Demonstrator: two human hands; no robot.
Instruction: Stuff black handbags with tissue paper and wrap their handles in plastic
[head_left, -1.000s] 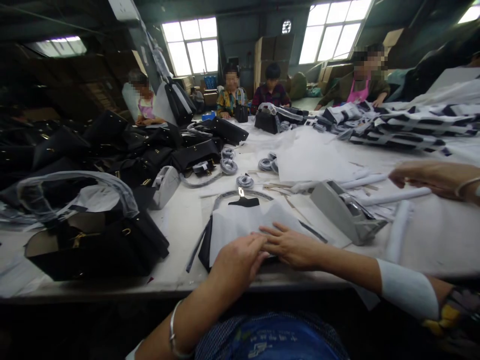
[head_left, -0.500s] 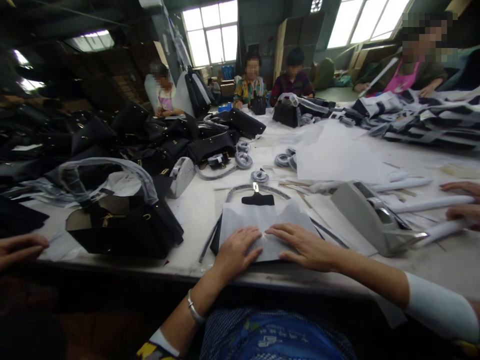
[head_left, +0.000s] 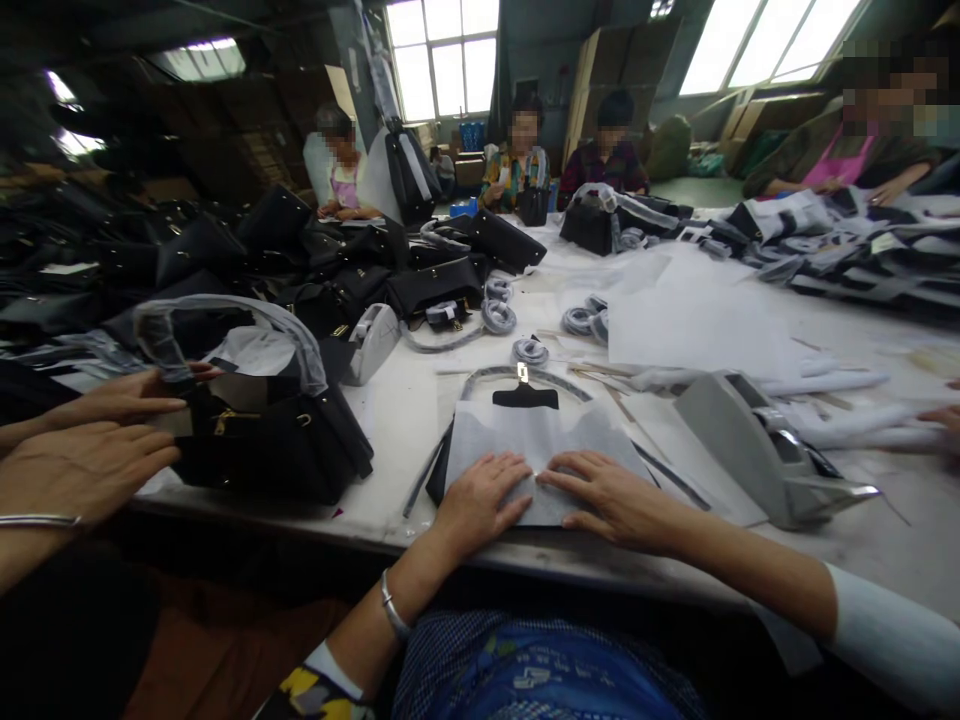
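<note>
A black handbag (head_left: 439, 478) lies flat at the table's front edge, mostly covered by a sheet of white tissue paper (head_left: 480, 430). My left hand (head_left: 484, 500) presses flat on the paper, fingers stretched out. Opposite it, my right hand (head_left: 611, 495) also rests spread on the sheet, its fingertips close to the left ones. Beyond the paper's far edge show the bag's black flap tab (head_left: 525, 398) with a gold clasp (head_left: 523, 374) and a wrapped handle (head_left: 480, 377) curving behind it.
A co-worker's hands (head_left: 97, 450) touch a black handbag (head_left: 262, 450) at left. Grey tape dispensers (head_left: 742, 440) (head_left: 375, 340) stand on either side. Coiled wrapped straps (head_left: 530, 351), white paper sheets (head_left: 697, 310) and a heap of black bags (head_left: 435, 285) lie beyond. Several people sit across the table.
My hands stay on the paper almost unmoved. At left, a co-worker's hands have come in to the standing handbag. The view has shifted slightly; the hands at far right have mostly left it.
</note>
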